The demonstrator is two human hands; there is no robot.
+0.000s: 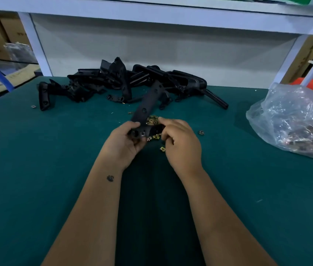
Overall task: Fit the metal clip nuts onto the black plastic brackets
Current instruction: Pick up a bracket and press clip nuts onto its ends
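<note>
We see both hands meeting just above the middle of the green desk (36,169). The left hand (124,144) grips the near end of a long black plastic bracket (148,104), thumb on top and fingers curled under it, so that the bracket slants away from us toward one o'clock, its far end lifted over the desk. The right hand (180,143) is curled at the bracket's right edge; its fingertips pinch something at that edge, and we cannot tell for certain whether it is a clip nut. A small cluster of brass-coloured clip nuts (152,120) lies just beside the bracket at the right hand's fingertips, with a few more (156,137) under the bracket between the two hands. One loose clip nut (162,149) lies on the desk just below the right hand's thumb, and a darker single nut (201,132) sits at three o'clock from the hands, apart from them.

At twelve o'clock, near the far edge of the desk, a pile of black plastic brackets (113,81) lies tangled together against the white back panel (151,45). At two to three o'clock a clear plastic bag (294,120) holding more metal parts rests on the desk, well apart from the hands. A tiny stray nut (33,106) lies at ten o'clock, left of the pile.
</note>
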